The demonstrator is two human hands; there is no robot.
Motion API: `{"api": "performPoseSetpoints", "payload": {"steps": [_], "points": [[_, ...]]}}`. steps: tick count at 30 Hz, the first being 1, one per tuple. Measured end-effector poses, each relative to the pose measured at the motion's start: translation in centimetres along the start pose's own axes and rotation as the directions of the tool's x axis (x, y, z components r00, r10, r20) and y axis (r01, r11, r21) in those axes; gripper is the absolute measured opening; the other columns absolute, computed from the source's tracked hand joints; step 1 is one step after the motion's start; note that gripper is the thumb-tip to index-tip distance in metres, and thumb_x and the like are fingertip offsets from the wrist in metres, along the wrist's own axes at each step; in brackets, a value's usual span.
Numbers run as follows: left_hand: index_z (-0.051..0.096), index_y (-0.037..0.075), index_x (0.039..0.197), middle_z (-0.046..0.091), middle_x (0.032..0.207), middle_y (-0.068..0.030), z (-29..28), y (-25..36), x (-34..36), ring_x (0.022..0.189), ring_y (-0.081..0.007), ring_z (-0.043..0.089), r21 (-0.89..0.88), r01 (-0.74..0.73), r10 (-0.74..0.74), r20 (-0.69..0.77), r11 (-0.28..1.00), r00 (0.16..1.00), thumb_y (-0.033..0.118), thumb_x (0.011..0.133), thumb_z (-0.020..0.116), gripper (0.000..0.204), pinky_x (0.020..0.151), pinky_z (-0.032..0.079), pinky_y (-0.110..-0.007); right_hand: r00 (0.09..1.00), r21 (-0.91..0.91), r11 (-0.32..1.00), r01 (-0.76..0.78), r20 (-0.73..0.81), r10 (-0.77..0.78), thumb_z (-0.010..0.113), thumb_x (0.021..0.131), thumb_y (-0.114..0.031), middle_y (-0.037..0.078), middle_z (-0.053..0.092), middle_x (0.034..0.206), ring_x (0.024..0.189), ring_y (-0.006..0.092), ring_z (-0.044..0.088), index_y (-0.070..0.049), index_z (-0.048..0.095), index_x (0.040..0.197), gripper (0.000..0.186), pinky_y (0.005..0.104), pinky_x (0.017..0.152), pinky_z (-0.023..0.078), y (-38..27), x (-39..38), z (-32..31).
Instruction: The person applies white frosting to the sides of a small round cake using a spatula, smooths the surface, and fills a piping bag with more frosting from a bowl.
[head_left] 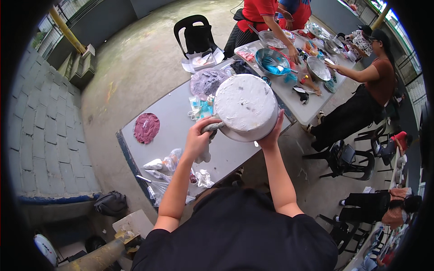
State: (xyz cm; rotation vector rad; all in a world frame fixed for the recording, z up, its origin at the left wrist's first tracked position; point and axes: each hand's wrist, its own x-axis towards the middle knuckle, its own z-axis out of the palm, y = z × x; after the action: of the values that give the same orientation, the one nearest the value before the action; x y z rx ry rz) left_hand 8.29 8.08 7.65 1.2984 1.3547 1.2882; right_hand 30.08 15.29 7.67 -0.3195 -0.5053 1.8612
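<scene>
A round white frosted cake [246, 101] is held up over the near right part of the grey table. Its top is rough, with a few dark specks. My left hand [201, 135] closes around the left side of its base, with a crumpled grey cloth [204, 154] bunched in the same grip and hanging below. On the other side, my right hand [273, 133] grips the lower right edge, thumb up along the side. Part of the fingers of both hands is hidden beneath the cake.
On the grey table [174, 117] lie a maroon cloth [147, 128], a purple-grey plastic sheet [209, 82], blue-and-white packets [201, 107] and plastic bags [172, 159]. Co-workers stand around an adjoining table with a blue-streaked bowl [272, 62]. A black chair [194, 34] stands beyond.
</scene>
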Motion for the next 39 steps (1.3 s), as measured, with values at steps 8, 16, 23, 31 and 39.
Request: {"api": "performPoseSetpoints", "payload": {"steps": [8, 16, 23, 31, 39], "points": [[0.06, 0.024, 0.108, 0.053, 0.112, -0.0125, 0.8, 1.4, -1.8, 0.086, -0.0312, 0.058, 0.575, 0.011, 0.067, -0.115, 0.818, 0.991, -0.001, 0.068, 0.052, 0.048, 0.071, 0.048, -0.038, 0.977, 0.042, 0.999, -0.022, -0.212, 0.031, 0.036, 0.086, -0.058, 0.008, 0.034, 0.137, 0.124, 0.0278, 0.034, -0.012, 0.028, 0.135, 0.067, 0.0429, 0.102, 0.029, 2.8, 0.5, 0.2], [0.057, 0.026, 0.113, 0.053, 0.106, -0.0134, 6.3, 1.9, -5.0, 0.078, -0.0311, 0.058, 0.606, -0.044, 0.117, -0.08, 0.794, 0.99, -0.002, 0.068, 0.053, 0.053, 0.065, 0.048, -0.038, 0.919, -0.178, 0.983, 0.045, -0.378, -0.11, 0.035, 0.083, -0.064, 0.005, 0.033, 0.136, 0.125, 0.0254, 0.032, -0.015, 0.026, 0.136, 0.073, 0.0388, 0.103, 0.027, 5.3, 0.1, 0.9], [0.059, 0.018, 0.113, 0.054, 0.098, -0.0111, 3.9, 0.5, -4.2, 0.081, -0.0224, 0.056, 0.137, 0.017, -0.02, 0.019, 0.99, 1.0, -0.005, 0.07, 0.05, 0.049, 0.07, 0.045, -0.029, 0.938, -0.025, 0.999, 0.032, -0.343, -0.039, 0.033, 0.084, -0.063, 0.005, 0.031, 0.137, 0.126, 0.0237, 0.03, -0.015, 0.027, 0.136, 0.071, 0.0379, 0.103, 0.027, 5.0, -0.1, 0.4], [0.058, 0.022, 0.114, 0.053, 0.092, -0.0087, -0.2, 1.3, -0.9, 0.075, -0.0248, 0.057, 0.454, 0.044, 0.047, -0.187, 0.89, 0.981, -0.002, 0.069, 0.048, 0.051, 0.068, 0.047, -0.033, 0.951, -0.122, 0.992, 0.02, -0.303, -0.057, 0.033, 0.085, -0.062, 0.004, 0.03, 0.139, 0.127, 0.0225, 0.029, -0.016, 0.026, 0.136, 0.07, 0.0388, 0.104, 0.026, 4.6, -0.5, -1.1], [0.054, 0.024, 0.117, 0.052, 0.093, -0.0103, 2.5, 1.4, -3.3, 0.08, -0.0302, 0.057, 0.693, 0.004, 0.117, -0.128, 0.721, 0.985, 0.0, 0.068, 0.051, 0.055, 0.067, 0.047, -0.039, 0.937, -0.111, 0.993, 0.049, -0.338, -0.084, 0.034, 0.085, -0.062, 0.004, 0.029, 0.139, 0.128, 0.0221, 0.027, -0.014, 0.024, 0.137, 0.072, 0.038, 0.105, 0.024, 4.9, -0.9, -0.3]]}}
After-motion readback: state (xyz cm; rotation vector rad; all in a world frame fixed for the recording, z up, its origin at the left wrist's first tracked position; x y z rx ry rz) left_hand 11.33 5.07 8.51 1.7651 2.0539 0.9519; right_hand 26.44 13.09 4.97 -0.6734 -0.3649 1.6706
